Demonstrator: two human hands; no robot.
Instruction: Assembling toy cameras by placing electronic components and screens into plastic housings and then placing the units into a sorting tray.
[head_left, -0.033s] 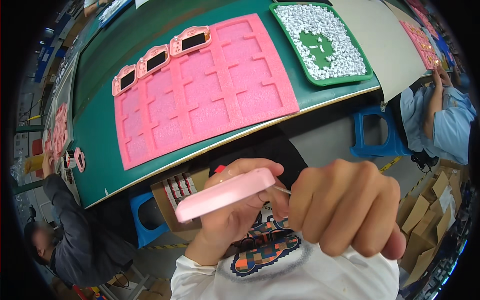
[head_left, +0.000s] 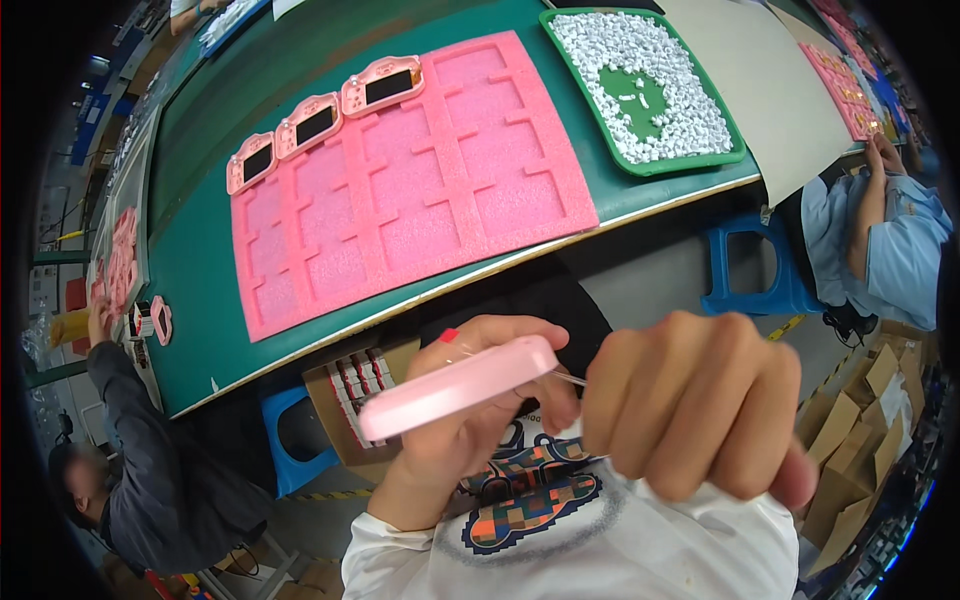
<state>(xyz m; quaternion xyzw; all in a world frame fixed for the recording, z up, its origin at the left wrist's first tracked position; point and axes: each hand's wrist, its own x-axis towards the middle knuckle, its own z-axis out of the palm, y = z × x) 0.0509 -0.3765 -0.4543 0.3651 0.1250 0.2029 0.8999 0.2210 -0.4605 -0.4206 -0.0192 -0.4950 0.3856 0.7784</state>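
Note:
My left hand (head_left: 445,450) is wrapped round a pink plastic handheld console casing (head_left: 460,388), seen almost edge-on, with its far face hidden. A small red tab (head_left: 449,336) and a clear film-like piece show above the casing. Level with the casing, on its right, my right hand (head_left: 695,410) is closed in a fist, knuckles toward the view. A thin shiny shaft (head_left: 570,378) runs from this fist to behind the casing's right end. The fist hides the rest of it, and its contact point is out of sight.
On the green table lies a pink foam tray (head_left: 420,225) with three pink consoles (head_left: 309,125) along its far-left side. A green tray (head_left: 690,168) holds small white parts. Below are a carton (head_left: 350,455) and blue stools (head_left: 765,290). Co-workers sit left (head_left: 170,450) and right (head_left: 900,230).
The casing and both hands have shifted very slightly. The casing's left end sits a little farther right and higher. Both grips look the same.

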